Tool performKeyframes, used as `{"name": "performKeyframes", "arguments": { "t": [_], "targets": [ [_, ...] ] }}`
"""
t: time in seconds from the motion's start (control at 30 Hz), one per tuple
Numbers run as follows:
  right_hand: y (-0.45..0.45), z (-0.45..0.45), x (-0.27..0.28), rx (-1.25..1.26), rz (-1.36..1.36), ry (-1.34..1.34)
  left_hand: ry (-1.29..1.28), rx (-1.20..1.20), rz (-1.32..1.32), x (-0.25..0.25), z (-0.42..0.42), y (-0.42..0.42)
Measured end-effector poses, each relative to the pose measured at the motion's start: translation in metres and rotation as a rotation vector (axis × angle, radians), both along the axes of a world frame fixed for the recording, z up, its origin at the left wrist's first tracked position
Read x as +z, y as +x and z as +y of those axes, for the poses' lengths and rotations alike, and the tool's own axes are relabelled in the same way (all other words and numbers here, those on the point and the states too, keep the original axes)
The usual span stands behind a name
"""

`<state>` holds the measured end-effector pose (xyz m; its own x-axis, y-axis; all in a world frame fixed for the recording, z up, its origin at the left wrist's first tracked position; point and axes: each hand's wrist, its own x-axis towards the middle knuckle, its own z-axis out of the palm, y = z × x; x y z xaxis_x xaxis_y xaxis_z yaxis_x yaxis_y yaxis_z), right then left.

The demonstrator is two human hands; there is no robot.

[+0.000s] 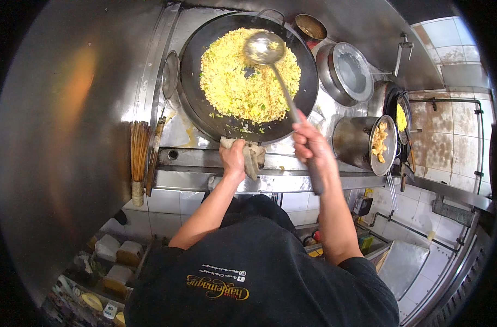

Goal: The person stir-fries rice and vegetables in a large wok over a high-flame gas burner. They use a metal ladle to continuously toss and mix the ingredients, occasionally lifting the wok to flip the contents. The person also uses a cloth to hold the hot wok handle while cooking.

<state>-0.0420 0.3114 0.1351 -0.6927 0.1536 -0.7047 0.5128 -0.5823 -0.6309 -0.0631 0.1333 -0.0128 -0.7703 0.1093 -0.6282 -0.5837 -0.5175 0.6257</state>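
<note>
Yellow fried rice [240, 90] with green bits lies spread across a large black wok [195, 106] on the steel range. My left hand [233, 159] grips a folded cloth [253, 159] at the wok's near rim; the cloth hides what is under it. A long-handled steel ladle [265, 48] is held by its handle in my right hand [317, 145], to the right of the wok's near side. Its bowl is over the far right part of the rice, slightly blurred, with a few grains in it. A small dark patch of wok shows through the rice near the middle.
Right of the wok stand a pot with a metal bowl [352, 72] and a tall pot [352, 139] topped by a strainer [389, 161] holding browned pieces [379, 143]. A bamboo wok brush [139, 163] leans at left. A faucet [403, 49] is at the back right.
</note>
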Motion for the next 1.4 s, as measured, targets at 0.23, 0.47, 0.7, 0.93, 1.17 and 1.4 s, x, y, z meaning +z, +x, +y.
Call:
{"name": "performKeyframes", "arguments": {
  "t": [0.23,0.47,0.7,0.93,1.17,1.4],
  "targets": [
    [0.057,-0.008,0.016,0.281,-0.008,-0.053,0.003,0.047,-0.031,-0.003,0.0,-0.001],
    [0.06,0.033,0.009,0.275,-0.004,0.074,0.018,0.047,-0.065,0.012,-0.001,0.002],
    [0.08,0.057,-0.032,0.237,0.067,-0.046,0.081,0.149,-0.069,0.021,0.025,-0.001],
    [0.129,0.088,-0.103,0.075,-0.06,-0.04,-0.245,0.076,-0.12,-0.066,0.029,0.014],
    [0.097,0.098,-0.062,0.521,0.146,0.317,-0.599,0.224,0.258,0.035,0.038,0.084],
    [0.092,0.109,-0.134,0.712,0.502,1.181,0.444,0.305,0.508,0.135,-0.065,0.188]
  ]
}}
